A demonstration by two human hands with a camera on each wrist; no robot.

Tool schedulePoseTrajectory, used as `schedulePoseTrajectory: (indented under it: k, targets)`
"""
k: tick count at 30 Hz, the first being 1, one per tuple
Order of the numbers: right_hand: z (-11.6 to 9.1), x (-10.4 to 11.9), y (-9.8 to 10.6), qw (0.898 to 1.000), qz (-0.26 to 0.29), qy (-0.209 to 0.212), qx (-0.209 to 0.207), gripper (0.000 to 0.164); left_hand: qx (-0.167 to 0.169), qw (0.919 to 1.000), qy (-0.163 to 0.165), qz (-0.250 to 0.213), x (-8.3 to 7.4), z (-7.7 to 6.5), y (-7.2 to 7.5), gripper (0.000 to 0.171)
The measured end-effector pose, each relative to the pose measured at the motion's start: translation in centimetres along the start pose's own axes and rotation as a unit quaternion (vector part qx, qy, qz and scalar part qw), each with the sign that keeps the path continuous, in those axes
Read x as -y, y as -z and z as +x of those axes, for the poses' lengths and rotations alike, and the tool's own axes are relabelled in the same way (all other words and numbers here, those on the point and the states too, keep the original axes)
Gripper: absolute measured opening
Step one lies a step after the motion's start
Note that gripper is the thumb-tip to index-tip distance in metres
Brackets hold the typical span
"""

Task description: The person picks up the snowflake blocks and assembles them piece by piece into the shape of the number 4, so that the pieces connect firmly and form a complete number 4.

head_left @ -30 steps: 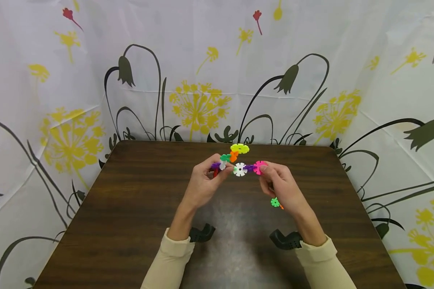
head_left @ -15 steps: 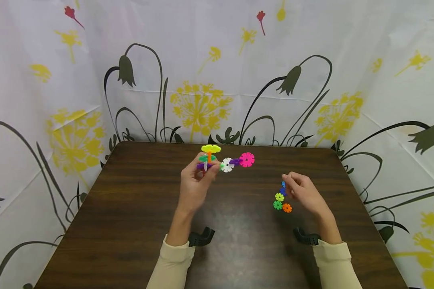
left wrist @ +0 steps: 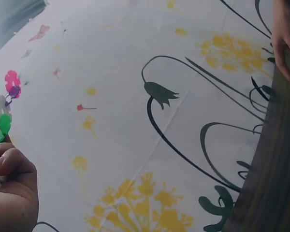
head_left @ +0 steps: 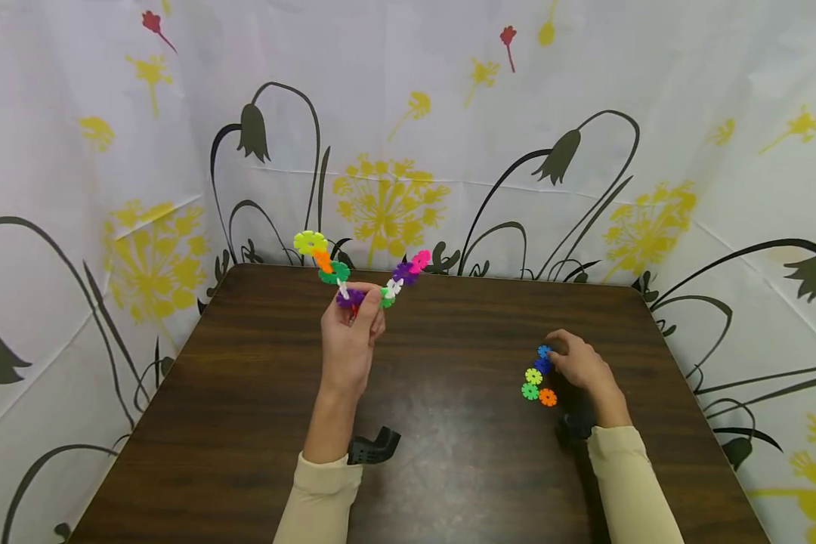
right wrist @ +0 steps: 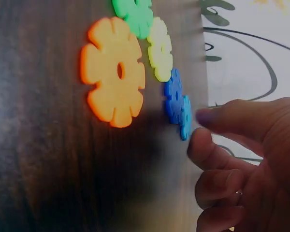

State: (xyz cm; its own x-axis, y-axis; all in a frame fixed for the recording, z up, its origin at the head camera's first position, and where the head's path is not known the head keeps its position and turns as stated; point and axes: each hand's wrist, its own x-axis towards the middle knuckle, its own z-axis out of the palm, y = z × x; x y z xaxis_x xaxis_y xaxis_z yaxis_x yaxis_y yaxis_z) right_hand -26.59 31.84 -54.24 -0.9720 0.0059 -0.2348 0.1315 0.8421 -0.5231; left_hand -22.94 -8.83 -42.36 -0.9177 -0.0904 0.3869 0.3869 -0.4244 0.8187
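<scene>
In the head view my left hand [head_left: 347, 344] is raised above the table, thumb and fingers gripping a chain of interlocking flower-shaped discs [head_left: 334, 273]. The chain bends in a V, from a yellow disc [head_left: 310, 242] at its left end to a pink disc [head_left: 420, 261] at its right. Over at the right, my right hand [head_left: 587, 372] is low at the table with fingers loosely bent. Its thumb and forefinger are close to a light blue disc [right wrist: 185, 118]; contact cannot be told. A dark blue disc [right wrist: 173, 96] lies against that one.
Yellow [head_left: 533, 376], green [head_left: 530, 391] and orange [head_left: 547, 397] discs lie on the brown wooden table [head_left: 449, 461], left of my right hand. A black wrist mount [head_left: 375, 446] juts from my left wrist. A flower-printed white curtain [head_left: 408, 98] stands behind the table.
My right hand has let go of the chain's pink end and moved right and down to the loose discs. My left hand has moved left with the chain, which has turned.
</scene>
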Motion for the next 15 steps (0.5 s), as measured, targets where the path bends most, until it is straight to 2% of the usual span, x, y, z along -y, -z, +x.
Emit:
schedulePoseTrajectory:
  k: [3, 6, 15]
  targets:
    - [0.3, -0.2, 0.2, 1.000, -0.016, -0.008, 0.019, 0.041, -0.015, 0.9995, 0.025, -0.013, -0.1, 0.1, 0.0, 0.006]
    - [0.5, -0.3, 0.3, 0.999, -0.016, -0.010, 0.028, 0.039, -0.013, 0.9990, 0.039, -0.020, -0.2, 0.2, -0.1, 0.005]
    - [1.2, -0.8, 0.4, 0.995, 0.087, 0.014, 0.054, 0.027, 0.009, 0.9948, 0.078, -0.065, -0.6, 0.5, -0.2, 0.006]
